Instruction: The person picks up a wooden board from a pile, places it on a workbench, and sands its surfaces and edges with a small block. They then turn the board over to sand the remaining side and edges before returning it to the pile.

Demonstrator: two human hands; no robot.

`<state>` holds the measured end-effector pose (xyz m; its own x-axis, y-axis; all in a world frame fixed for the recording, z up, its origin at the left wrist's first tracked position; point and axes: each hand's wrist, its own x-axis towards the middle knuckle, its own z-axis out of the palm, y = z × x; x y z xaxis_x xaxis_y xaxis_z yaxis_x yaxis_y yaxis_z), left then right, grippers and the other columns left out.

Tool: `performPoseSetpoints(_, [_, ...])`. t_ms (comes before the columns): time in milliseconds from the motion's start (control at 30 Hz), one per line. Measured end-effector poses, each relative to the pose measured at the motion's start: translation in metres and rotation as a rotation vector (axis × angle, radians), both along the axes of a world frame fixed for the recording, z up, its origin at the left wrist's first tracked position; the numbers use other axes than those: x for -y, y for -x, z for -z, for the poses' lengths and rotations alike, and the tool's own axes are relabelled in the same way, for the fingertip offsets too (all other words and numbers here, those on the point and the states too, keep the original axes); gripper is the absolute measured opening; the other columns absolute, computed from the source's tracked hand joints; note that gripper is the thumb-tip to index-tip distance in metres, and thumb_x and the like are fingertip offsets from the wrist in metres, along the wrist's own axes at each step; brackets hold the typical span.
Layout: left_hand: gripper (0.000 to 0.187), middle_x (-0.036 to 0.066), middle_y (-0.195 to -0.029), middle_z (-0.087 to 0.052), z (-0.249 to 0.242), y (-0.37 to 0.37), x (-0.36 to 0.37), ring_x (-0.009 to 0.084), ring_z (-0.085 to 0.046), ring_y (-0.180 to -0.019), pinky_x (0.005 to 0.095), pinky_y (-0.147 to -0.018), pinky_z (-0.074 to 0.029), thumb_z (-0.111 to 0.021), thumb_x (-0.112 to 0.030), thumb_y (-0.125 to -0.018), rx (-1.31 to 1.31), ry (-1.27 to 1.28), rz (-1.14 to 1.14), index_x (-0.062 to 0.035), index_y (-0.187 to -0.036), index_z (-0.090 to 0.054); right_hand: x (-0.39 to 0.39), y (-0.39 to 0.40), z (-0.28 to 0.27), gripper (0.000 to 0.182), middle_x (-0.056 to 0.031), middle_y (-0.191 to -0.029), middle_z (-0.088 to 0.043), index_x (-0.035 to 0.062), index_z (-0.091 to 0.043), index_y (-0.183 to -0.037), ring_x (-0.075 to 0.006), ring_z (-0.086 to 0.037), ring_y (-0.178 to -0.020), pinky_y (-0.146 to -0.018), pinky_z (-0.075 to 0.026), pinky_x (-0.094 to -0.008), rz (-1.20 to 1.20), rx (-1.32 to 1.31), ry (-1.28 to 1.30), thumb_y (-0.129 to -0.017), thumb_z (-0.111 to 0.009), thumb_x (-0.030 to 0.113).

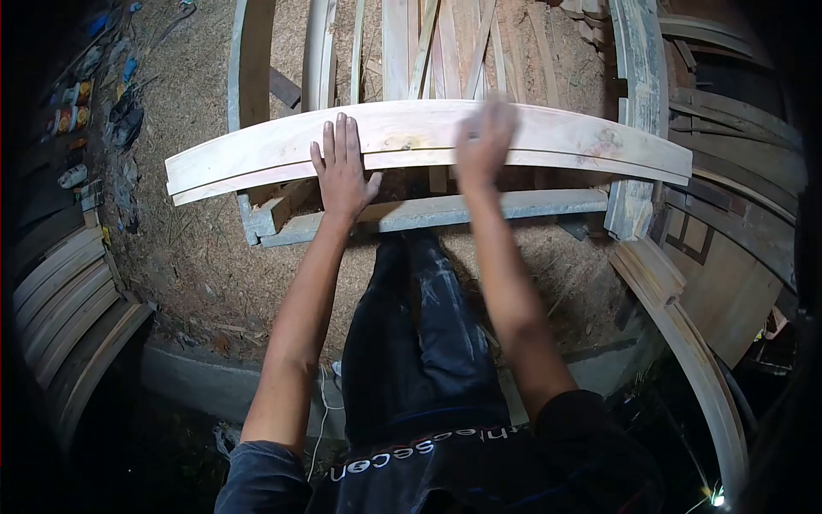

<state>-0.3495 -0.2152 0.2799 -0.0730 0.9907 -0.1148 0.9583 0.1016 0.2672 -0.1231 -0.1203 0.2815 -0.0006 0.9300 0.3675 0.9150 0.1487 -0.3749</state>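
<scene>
A long pale wooden plank lies across a grey frame in front of me, with a second plank edge showing just under it. My left hand lies flat on the plank's near edge, left of centre, fingers spread and pointing away. My right hand is over the plank's middle, blurred by motion, fingers extended; whether it touches the wood is unclear. Neither hand holds anything.
Several upright boards and slats lean beyond the plank. Sawdust covers the ground. Stacked planks lie at the left and curved boards at the right. Small cans and clutter sit at the far left.
</scene>
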Motion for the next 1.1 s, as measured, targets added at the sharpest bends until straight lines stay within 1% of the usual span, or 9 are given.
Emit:
performPoseSetpoints(133, [0.113, 0.016, -0.171, -0.020, 0.008, 0.000, 0.002, 0.0347, -0.013, -0.159, 0.0587, -0.126, -0.008, -0.076, -0.045, -0.077, 0.008, -0.020, -0.015, -0.0047, -0.165, -0.017, 0.029, 0.103, -0.011, 0.045, -0.0156, -0.151, -0.052, 0.0073, -0.061, -0.138, -0.0440, -0.039, -0.147, -0.124, -0.027, -0.0558, -0.251, -0.111, 0.165, -0.094, -0.056, 0.017])
performPoseSetpoints(233, [0.114, 0.016, -0.171, -0.022, 0.007, 0.008, -0.001, 0.0345, -0.016, -0.159, 0.0581, -0.126, -0.009, -0.074, -0.054, -0.078, -0.055, -0.085, 0.008, -0.0048, -0.165, -0.019, 0.025, 0.097, -0.014, 0.047, -0.0188, -0.146, -0.055, 0.0078, -0.064, -0.135, -0.0447, -0.046, -0.139, -0.122, -0.031, -0.0556, -0.407, -0.131, 0.142, -0.089, -0.060, 0.014])
performPoseSetpoints(300, [0.123, 0.012, -0.171, -0.023, -0.008, 0.015, -0.004, 0.0313, -0.018, -0.158, 0.0544, -0.127, -0.012, -0.081, -0.057, -0.072, 0.080, -0.033, 0.022, -0.0069, -0.165, -0.019, 0.005, 0.053, -0.009, 0.046, -0.0246, -0.140, -0.057, 0.0021, -0.062, -0.134, -0.0458, -0.048, -0.135, -0.120, -0.033, -0.0551, -0.351, -0.126, 0.150, -0.090, -0.058, 0.012])
performPoseSetpoints(433, [0.128, 0.011, -0.171, -0.023, -0.012, 0.045, -0.006, 0.0314, -0.020, -0.158, 0.0534, -0.127, -0.015, -0.086, -0.057, -0.066, -0.008, 0.002, 0.011, -0.0075, -0.165, -0.020, -0.028, -0.026, -0.017, 0.052, -0.0255, -0.147, -0.050, 0.0023, -0.055, -0.143, -0.0469, -0.042, -0.140, -0.120, -0.031, -0.0580, -0.109, -0.009, 0.117, -0.093, -0.059, 0.017])
performPoseSetpoints(567, [0.132, 0.013, -0.171, -0.022, -0.015, 0.057, -0.005, 0.0335, -0.018, -0.158, 0.0544, -0.128, -0.013, -0.089, -0.049, -0.063, 0.055, 0.025, -0.045, -0.0069, -0.165, -0.017, -0.019, 0.023, -0.007, 0.054, -0.0247, -0.149, -0.049, 0.0011, -0.052, -0.144, -0.0473, -0.038, -0.143, -0.121, -0.028, -0.0587, 0.007, 0.001, 0.088, -0.094, -0.059, 0.018])
performPoseSetpoints(733, [0.131, 0.011, -0.171, -0.023, -0.009, 0.068, -0.002, 0.0320, -0.019, -0.158, 0.0535, -0.128, -0.016, -0.090, -0.046, -0.063, 0.023, 0.019, -0.038, -0.0072, -0.165, -0.018, 0.028, 0.148, -0.006, 0.050, -0.0213, -0.142, -0.055, -0.0002, -0.060, -0.135, -0.0478, -0.044, -0.140, -0.120, -0.033, -0.0551, -0.445, -0.075, 0.156, -0.088, -0.061, 0.014])
performPoseSetpoints(833, [0.132, 0.012, -0.171, -0.022, 0.005, 0.086, -0.001, 0.0322, -0.019, -0.158, 0.0534, -0.128, -0.016, -0.090, -0.049, -0.062, -0.086, -0.098, -0.001, -0.0067, -0.165, -0.018, 0.033, 0.141, -0.009, 0.050, -0.0237, -0.143, -0.055, 0.0012, -0.061, -0.135, -0.0461, -0.045, -0.139, -0.122, -0.031, -0.0556, -0.692, -0.206, 0.182, -0.087, -0.062, 0.015])
performPoseSetpoints(1000, [0.137, 0.014, -0.170, -0.023, -0.011, 0.129, 0.007, 0.0329, -0.020, -0.158, 0.0548, -0.127, -0.015, -0.087, -0.064, -0.061, 0.025, 0.006, 0.026, -0.0047, -0.164, -0.018, 0.003, 0.039, -0.009, 0.049, -0.0255, -0.144, -0.054, -0.0010, -0.058, -0.138, -0.0460, -0.045, -0.138, -0.120, -0.033, -0.0525, -0.180, -0.066, 0.071, -0.091, -0.062, 0.010])
performPoseSetpoints(1100, [0.139, 0.015, -0.170, -0.024, -0.011, 0.139, 0.010, 0.0331, -0.020, -0.158, 0.0557, -0.127, -0.014, -0.086, -0.066, -0.061, 0.040, -0.003, 0.052, -0.0032, -0.164, -0.018, 0.007, 0.054, -0.018, 0.051, -0.0263, -0.144, -0.052, -0.0012, -0.055, -0.141, -0.0460, -0.044, -0.138, -0.119, -0.033, -0.0543, -0.007, -0.007, 0.052, -0.091, -0.063, 0.010])
